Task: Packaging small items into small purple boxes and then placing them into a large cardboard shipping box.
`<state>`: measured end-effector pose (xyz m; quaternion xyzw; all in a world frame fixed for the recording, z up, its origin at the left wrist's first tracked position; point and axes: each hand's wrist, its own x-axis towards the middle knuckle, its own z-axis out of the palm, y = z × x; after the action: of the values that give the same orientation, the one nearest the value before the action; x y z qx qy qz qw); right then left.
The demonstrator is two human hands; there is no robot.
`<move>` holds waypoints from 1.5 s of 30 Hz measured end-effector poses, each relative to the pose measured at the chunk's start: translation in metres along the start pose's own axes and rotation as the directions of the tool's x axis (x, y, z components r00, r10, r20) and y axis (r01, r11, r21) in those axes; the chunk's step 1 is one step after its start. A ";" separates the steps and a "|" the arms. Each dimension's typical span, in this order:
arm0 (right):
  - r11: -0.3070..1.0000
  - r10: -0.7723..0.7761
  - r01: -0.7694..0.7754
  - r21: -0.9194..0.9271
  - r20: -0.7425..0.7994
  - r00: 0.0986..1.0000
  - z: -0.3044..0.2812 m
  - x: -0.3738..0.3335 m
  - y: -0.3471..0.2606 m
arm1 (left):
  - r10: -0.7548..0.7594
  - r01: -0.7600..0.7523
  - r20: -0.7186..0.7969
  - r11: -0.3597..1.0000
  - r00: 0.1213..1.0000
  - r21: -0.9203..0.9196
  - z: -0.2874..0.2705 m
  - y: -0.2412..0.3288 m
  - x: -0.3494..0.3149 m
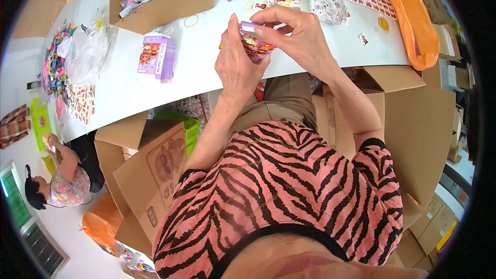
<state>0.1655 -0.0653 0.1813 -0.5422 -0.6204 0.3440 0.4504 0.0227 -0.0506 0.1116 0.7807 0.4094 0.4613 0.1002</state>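
Observation:
Over the near edge of the table I hold a small purple box [259,48] with colourful cartoon figures printed on it. My left hand [233,67] is wrapped round its left side, the fingers pointing up. At its upper end, my right hand [299,33] pinches the light purple flap [250,27] between thumb and fingers. What lies inside the box cannot be seen. Left of my hands, several similar purple boxes [155,57] stand together on the white table [199,54].
An open carton [165,10] full of small cards sits behind. Stickers, a clear packet [328,5] and an orange plastic bag [413,20] lie right. Colourful small items and a clear bag [88,54] are left. Large cartons [413,139] flank me. Another person [72,175] works at far left.

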 end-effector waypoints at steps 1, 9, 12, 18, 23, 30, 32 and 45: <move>1.000 0.001 -0.001 0.001 -0.002 1.000 0.001 0.000 0.002 | 0.014 -0.014 -0.011 1.000 1.000 0.010 0.001 0.000 0.000; 0.966 -0.202 0.180 -0.187 -0.106 0.974 0.012 -0.001 0.020 | -0.072 0.072 0.019 0.997 0.997 0.013 0.006 0.004 -0.003; 0.952 -0.266 0.258 -0.165 -0.028 0.963 0.009 -0.003 0.026 | -0.096 0.096 0.007 0.995 0.995 0.021 0.007 0.003 -0.004; 0.962 -0.213 0.219 -0.166 0.052 0.976 0.010 -0.019 0.033 | -0.179 0.178 0.027 0.984 0.984 0.014 0.009 -0.003 -0.005; 0.981 -0.131 0.144 -0.131 0.104 0.986 0.006 -0.022 0.043 | -0.278 0.297 0.177 0.951 0.944 -0.091 0.006 0.003 -0.015; 0.974 0.151 -0.167 0.150 0.114 0.982 0.003 -0.036 0.071 | -0.450 0.636 0.462 0.641 0.765 -0.430 -0.006 0.010 -0.034; 0.968 0.149 -0.167 0.186 0.108 0.983 0.007 -0.044 0.078 | -0.462 0.622 0.418 0.617 0.782 -0.483 -0.005 0.014 -0.041; 0.917 0.250 -0.302 0.261 0.212 0.945 -0.010 -0.052 0.080 | -0.440 0.599 0.412 0.656 0.798 -0.459 -0.001 0.026 -0.063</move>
<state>0.2045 -0.1034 0.1020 -0.5204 -0.5172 0.5376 0.4156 0.0207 -0.1132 0.0859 0.6164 0.4429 0.4041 0.5105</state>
